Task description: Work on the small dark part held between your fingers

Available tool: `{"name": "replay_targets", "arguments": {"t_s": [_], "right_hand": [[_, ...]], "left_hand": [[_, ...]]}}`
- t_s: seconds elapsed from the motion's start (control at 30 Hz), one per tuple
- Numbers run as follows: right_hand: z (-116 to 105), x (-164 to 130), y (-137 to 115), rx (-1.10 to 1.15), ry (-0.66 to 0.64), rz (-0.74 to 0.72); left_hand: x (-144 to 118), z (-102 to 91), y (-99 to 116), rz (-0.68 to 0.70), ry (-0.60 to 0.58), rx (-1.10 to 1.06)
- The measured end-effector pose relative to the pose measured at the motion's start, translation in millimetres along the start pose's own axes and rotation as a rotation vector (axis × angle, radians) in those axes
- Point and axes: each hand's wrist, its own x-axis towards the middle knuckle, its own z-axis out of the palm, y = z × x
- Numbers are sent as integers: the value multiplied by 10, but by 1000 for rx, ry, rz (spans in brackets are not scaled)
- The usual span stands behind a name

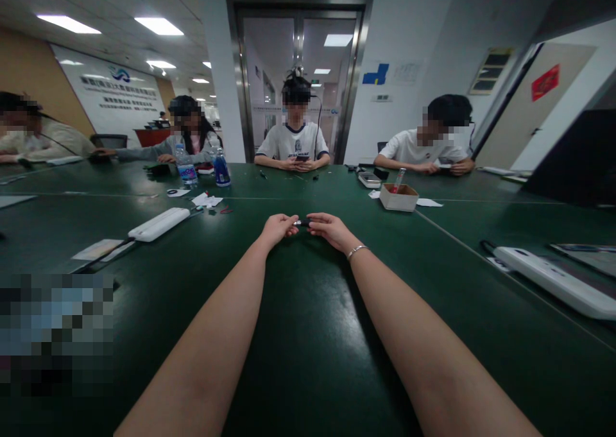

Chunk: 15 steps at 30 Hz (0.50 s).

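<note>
Pinching a small dark part [302,222] at mid-frame between left hand [279,227] and right hand [330,228], both closed on its ends just above the green table [308,334]. Best kept low and steady (too small to identify), wrists resting, clear of the cardboard box [398,197] upper right.

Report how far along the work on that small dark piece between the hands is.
Done: nothing visibly finished; too small to tell. In hand: left hand and right hand pinch the small dark piece from both ends above the green table. Left: cannot tell; small bits lie far off.
</note>
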Motion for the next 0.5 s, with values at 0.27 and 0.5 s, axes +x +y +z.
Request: {"name": "replay_targets", "arguments": {"t_s": [0.27,0.5], "right_hand": [[24,-9,-11,-1,15,7],[36,-10,-22,6,45,15]], "left_hand": [[4,-1,1,18,-15,-30],[32,-4,-73,87,-27,-68]]}}
